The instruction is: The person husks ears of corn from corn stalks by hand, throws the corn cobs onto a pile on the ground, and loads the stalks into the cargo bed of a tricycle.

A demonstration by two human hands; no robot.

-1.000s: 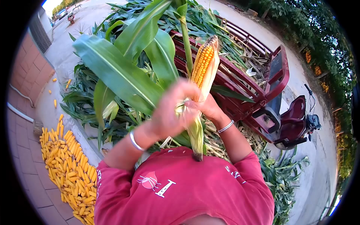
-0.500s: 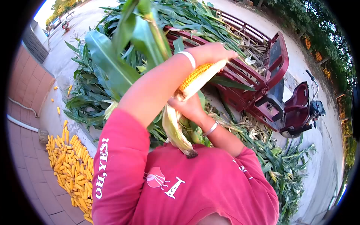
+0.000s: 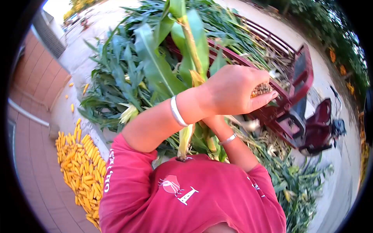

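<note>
My left hand (image 3: 239,89) is closed in a fist around a corn cob (image 3: 262,90); only one end of it, with brownish kernels, shows past the thumb. The left forearm crosses in front of my right hand, whose fingers are hidden; only the right wrist (image 3: 222,132) with a silver bangle is visible. A corn stalk (image 3: 191,46) with broad green leaves rises behind the left wrist. Below that wrist, a pale husk (image 3: 184,141) with a dark stub end hangs against my red shirt.
Husked yellow corn cobs (image 3: 83,174) lie heaped on the paving at left. Cut green stalks (image 3: 116,77) are piled ahead and at right (image 3: 299,190). A dark red cargo tricycle (image 3: 303,77) loaded with stalks stands ahead right. A brick wall (image 3: 42,70) is on the left.
My left hand has moved right and down, closing over the cob, whose yellow side was visible before. The stalk has shifted right, and my right hand has gone behind the left forearm.
</note>
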